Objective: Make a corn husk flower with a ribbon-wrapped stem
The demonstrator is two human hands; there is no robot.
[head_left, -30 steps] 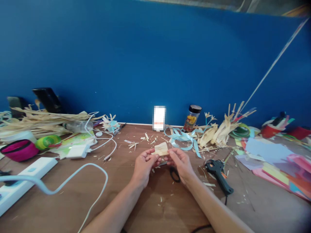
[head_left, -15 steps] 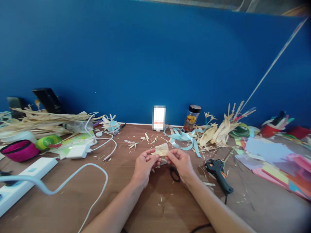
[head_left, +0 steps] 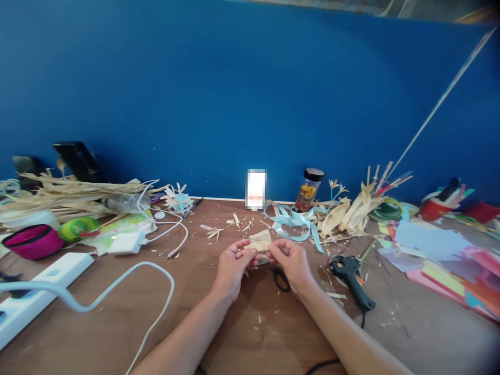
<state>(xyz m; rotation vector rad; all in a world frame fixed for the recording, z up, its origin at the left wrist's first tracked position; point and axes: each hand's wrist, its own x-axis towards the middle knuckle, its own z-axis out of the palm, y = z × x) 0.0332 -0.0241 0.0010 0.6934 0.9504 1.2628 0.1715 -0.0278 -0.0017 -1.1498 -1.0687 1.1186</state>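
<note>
A small pale piece of dried corn husk point(head_left: 260, 240) is stretched between my two hands above the table. My left hand point(head_left: 233, 264) pinches its left side with thumb and fingers. At its right edge, my right hand point(head_left: 291, 263) grips it between thumb and fingertips. Under the right hand lie black-handled scissors point(head_left: 280, 281), their blades mostly hidden by my hands. Scraps of husk point(head_left: 236, 220) are scattered on the wood just beyond. Light blue ribbon point(head_left: 291, 221) lies in loose loops behind my right hand.
A black glue gun point(head_left: 352, 281) lies right of my hands. Behind it are a husk bundle point(head_left: 347, 216) and a black-lidded jar point(head_left: 309, 190). Coloured paper point(head_left: 433, 242) covers the right side. A white power strip point(head_left: 47, 291) and looping cable point(head_left: 167, 278) occupy the left.
</note>
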